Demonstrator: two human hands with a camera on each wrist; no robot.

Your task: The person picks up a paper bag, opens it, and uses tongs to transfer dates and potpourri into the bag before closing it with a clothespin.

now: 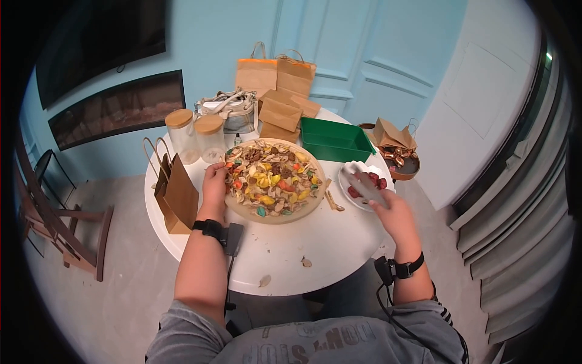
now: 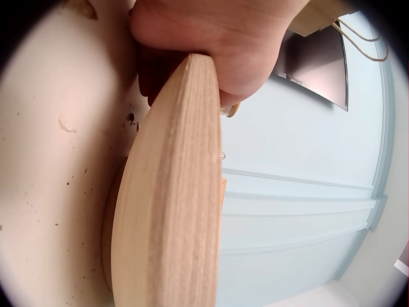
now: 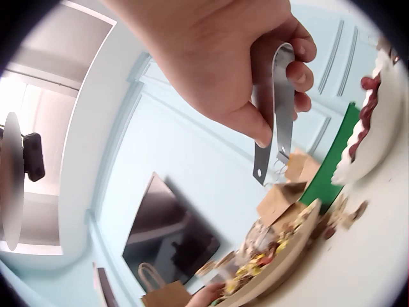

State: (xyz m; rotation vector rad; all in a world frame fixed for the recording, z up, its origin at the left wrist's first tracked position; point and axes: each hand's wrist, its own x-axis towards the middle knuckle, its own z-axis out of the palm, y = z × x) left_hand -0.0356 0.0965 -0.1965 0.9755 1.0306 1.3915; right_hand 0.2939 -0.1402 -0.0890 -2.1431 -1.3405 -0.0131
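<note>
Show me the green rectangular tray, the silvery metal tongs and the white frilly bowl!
Green rectangular tray [image 1: 336, 134]: head view, bare inside.
Silvery metal tongs [image 3: 285, 125]: right wrist view, flat arm.
White frilly bowl [image 3: 382, 131]: right wrist view, outer wall.

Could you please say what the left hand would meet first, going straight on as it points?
Probably the right wooden-lidded clear jar, just beyond the left hand in the head view, though depth is unclear.

In the head view's centre, a pale tan tray [image 1: 242, 212] carries yellow, orange, green and brown petals [image 1: 273, 177]; at right, grey tongs [image 1: 367, 185], dark-red chunks [image 1: 380, 181] and a white bowl [image 1: 344, 178]; above, a green box [image 1: 338, 151] and pale-blue wall [image 1: 218, 36].
</note>
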